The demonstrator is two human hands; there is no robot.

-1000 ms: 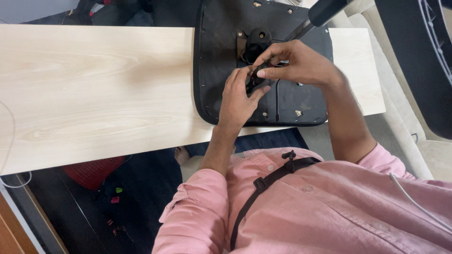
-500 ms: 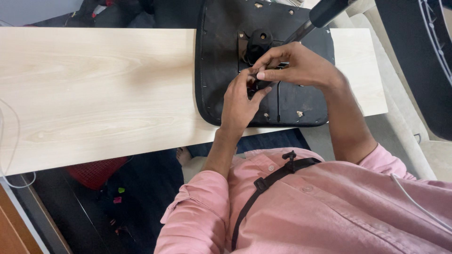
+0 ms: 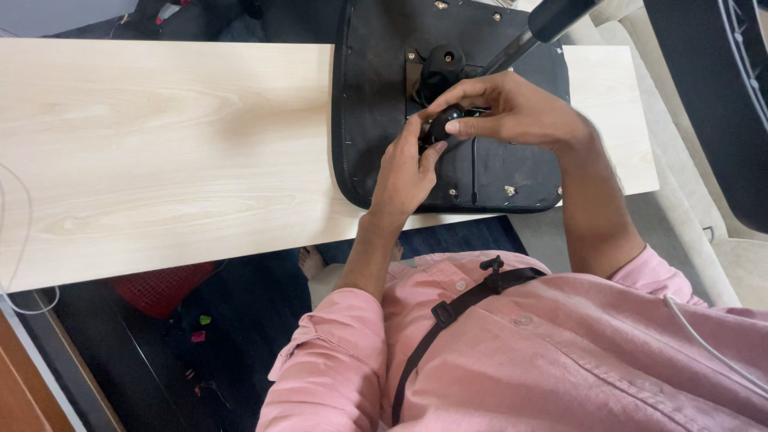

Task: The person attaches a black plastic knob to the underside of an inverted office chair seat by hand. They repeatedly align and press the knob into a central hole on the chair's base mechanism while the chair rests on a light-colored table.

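While a small black knob-like part (image 3: 439, 124) is pinched at the mechanism (image 3: 442, 68) of the upturned black seat base (image 3: 376, 96), it is best kept square to its mount, w/ pressure applied evenly from both sides so nothing slips or cross-seats; that is a judgement only. Left hand (image 3: 404, 172) is curled from below, thumb and fingertips closed on the part's near side. Right hand (image 3: 516, 112) is arched over from the right, fingertips clamped on the part's top and far side. The part thus lies directly betw. the two hands, touching both, just below the round black boss of the mechanism. The seat base rests on the pale wood counter (image 3: 160, 152), overhanging its near edge. A black lever (image 3: 552, 20) sticks out toward the upper right, approx. behind the right hand.
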